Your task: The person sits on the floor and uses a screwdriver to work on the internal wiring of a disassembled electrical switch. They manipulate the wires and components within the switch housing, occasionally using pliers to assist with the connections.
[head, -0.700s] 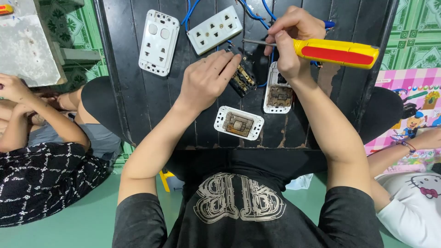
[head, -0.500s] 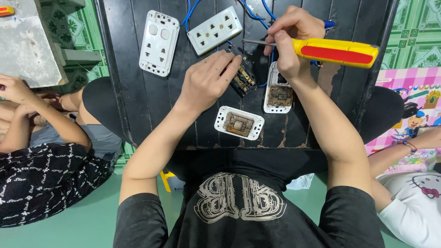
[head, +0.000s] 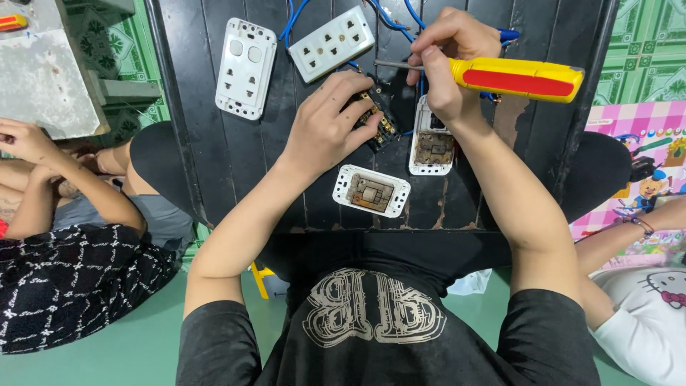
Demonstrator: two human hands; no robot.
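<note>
On a black wooden board [head: 214, 164], my left hand [head: 330, 125] grips a small black switch module with brass contacts [head: 381, 123]. My right hand [head: 446, 61] holds a screwdriver with a yellow and red handle [head: 518, 77]; its metal shaft points left, toward the module. Blue wires [head: 293, 18] run from the top of the board toward the module. A white switch frame lying back-up [head: 371, 190] sits just below my left hand, and another one [head: 431, 146] lies under my right wrist.
A white switch-and-socket plate [head: 246, 68] and a white socket plate [head: 331, 43] lie at the board's top left. A person in a black patterned top [head: 64, 279] sits at left, another in a white shirt [head: 643, 307] at right. A grey slab [head: 43, 78] lies upper left.
</note>
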